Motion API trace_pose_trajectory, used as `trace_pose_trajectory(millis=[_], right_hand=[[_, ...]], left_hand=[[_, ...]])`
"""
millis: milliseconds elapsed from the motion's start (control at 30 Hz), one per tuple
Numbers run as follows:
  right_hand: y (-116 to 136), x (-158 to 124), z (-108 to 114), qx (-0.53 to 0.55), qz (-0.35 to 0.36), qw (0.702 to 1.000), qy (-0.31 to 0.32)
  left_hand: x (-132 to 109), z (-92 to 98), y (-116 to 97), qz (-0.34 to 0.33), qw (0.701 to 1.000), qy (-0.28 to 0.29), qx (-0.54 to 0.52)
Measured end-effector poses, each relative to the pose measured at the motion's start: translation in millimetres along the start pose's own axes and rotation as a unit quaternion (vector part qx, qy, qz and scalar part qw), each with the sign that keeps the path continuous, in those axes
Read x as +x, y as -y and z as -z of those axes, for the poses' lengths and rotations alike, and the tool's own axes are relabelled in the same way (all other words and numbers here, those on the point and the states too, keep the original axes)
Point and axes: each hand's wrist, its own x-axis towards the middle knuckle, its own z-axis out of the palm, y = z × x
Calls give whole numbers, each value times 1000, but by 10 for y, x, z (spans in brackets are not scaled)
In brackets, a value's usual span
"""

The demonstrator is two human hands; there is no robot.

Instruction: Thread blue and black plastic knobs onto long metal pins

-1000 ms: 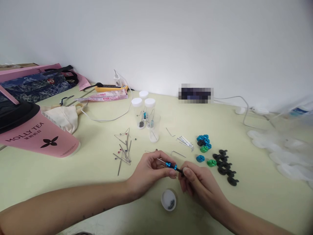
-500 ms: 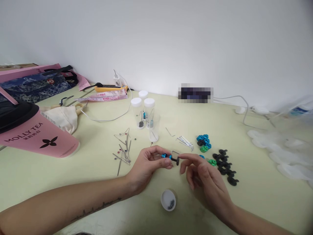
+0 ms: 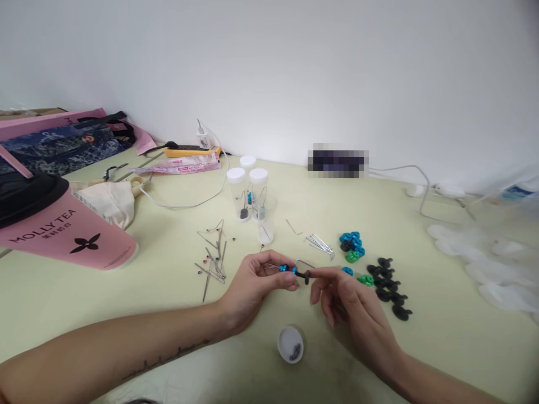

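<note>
My left hand [image 3: 259, 280] pinches a small blue-and-black metal part [image 3: 290, 270] between thumb and fingers. A black disc-like end [image 3: 307, 277] of that part points right, and a thin bent metal rod [image 3: 304, 262] rises beside it. My right hand [image 3: 356, 306] has its index finger stretched to the disc end, seemingly touching it; the other fingers are loosely bent, with nothing visible in them. Below the hands sits a white cap [image 3: 283, 339] holding small grey screw-like bits [image 3: 296, 352]. Thin metal wires with coloured ends [image 3: 218, 261] lie left of my left hand.
Several L-shaped hex keys [image 3: 320, 247], blue rings [image 3: 356, 238], green rings [image 3: 365, 280] and black hooked pieces [image 3: 387, 282] lie to the right. Clear tubes with white lids [image 3: 259, 177] stand behind. A pink cup [image 3: 84, 230] is at left; clear plastic packaging [image 3: 497, 258] lies far right.
My right index finger has moved slightly left and down, now meeting the black disc end. My left hand keeps its pinch on the part; the view has shifted very slightly.
</note>
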Motion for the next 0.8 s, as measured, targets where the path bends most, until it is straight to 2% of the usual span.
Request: trace_pose_trajectory(millis=[267,800], right_hand=[[6,-21,24,-24,9,1000,-3],[21,-13,-6,19,-8,1000,11]], left_hand=[[-3,-9,-3,0,1000,-5,6],[-6,-17,-14,5,1000,-8,4]])
